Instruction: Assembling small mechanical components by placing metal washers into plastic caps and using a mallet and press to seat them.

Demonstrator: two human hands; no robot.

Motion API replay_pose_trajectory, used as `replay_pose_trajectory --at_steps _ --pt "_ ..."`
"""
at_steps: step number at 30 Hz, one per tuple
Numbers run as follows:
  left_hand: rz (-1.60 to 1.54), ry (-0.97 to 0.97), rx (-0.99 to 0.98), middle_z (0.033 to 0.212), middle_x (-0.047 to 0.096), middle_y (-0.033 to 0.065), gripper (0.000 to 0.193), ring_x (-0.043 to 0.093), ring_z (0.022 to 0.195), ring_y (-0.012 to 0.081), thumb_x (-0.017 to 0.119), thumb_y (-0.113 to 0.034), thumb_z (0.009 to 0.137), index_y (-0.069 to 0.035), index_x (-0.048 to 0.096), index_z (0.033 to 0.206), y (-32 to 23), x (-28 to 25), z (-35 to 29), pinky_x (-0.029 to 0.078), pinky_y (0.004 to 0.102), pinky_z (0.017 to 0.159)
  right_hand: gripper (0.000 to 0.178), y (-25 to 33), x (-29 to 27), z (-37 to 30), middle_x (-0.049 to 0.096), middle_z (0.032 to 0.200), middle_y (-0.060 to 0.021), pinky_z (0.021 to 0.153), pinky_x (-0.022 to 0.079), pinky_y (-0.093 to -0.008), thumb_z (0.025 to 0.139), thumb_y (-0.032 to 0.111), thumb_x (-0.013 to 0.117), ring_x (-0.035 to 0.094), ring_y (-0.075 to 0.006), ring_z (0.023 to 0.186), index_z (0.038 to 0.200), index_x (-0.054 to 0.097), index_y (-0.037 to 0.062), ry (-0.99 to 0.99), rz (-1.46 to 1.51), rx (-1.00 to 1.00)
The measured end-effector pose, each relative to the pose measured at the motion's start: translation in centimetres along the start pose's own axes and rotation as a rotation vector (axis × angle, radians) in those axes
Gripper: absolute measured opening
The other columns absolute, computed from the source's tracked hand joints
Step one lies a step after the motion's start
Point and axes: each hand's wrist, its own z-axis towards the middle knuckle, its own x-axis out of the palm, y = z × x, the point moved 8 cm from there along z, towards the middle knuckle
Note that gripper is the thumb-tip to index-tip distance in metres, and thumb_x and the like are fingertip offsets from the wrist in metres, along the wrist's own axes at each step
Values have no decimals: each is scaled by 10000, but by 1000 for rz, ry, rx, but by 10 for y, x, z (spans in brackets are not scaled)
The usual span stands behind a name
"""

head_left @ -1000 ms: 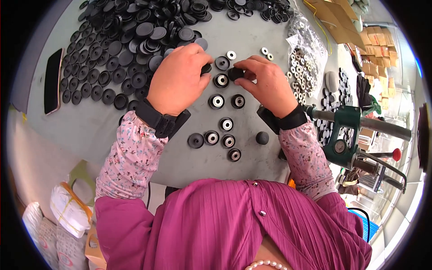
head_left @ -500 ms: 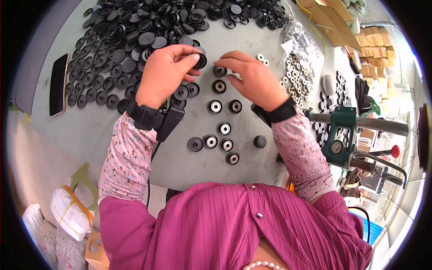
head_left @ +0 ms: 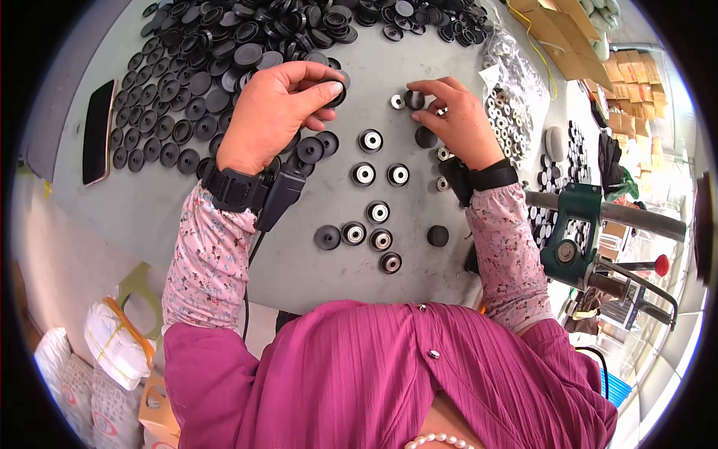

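My left hand (head_left: pixel 273 112) is closed in a pinch around a black round cap (head_left: pixel 338 93) held on edge, above the spread of caps at the left. My right hand (head_left: pixel 464 120) pinches another small black cap (head_left: pixel 414 99) between thumb and fingers, right beside a silver ring-shaped bearing (head_left: pixel 397 102). Between and below the hands, several black caps with metal bearings set in them lie face up, one a cap with bearing (head_left: pixel 370 140). A plain cap (head_left: pixel 327 237) lies at their left and a dark cap (head_left: pixel 437 236) at their right.
A large heap of black caps (head_left: pixel 254 34) covers the back left, next to a phone (head_left: pixel 99 131). Small rings (head_left: pixel 508 120) lie by a clear plastic bag (head_left: pixel 516 56) at right. A green hand press (head_left: pixel 572 232) stands at the right edge, beyond my right forearm.
My right hand has moved to the right, and the cap that was under its fingers at the top of the row has gone from there. My left hand keeps its cap nearly in place.
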Motion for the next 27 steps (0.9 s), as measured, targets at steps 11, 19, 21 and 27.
replay_pose_trajectory --at_steps 11,19,21,27 --pt "30 -78 36 1017 734 -16 246 675 834 67 732 -220 1016 -67 760 1207 -6 -9 -1 561 230 729 247 -10 8 5 736 945 -124 809 577 -377 944 188 734 721 -279 844 1155 767 63 115 81 138" --pt "54 -65 63 1004 730 -23 246 673 836 69 735 -221 1012 -72 762 1206 -9 -10 1 552 231 727 287 10 9 7 707 965 -81 761 566 -334 935 143 744 700 -203 812 1214 752 76 43 -58 -183" --pt "64 -72 59 1012 729 -24 247 671 839 71 735 -222 1012 -72 762 1207 -8 -11 1 551 233 731 262 12 10 9 708 971 -87 760 578 -340 954 136 719 715 -205 804 1204 756 68 44 -127 -213" --pt "69 -73 67 1033 727 -21 254 669 855 70 733 -222 1013 -72 761 1215 -8 -11 1 548 233 743 242 1 10 18 710 1031 -147 825 579 -413 918 142 722 723 -314 884 1144 774 75 -1 -31 -90"
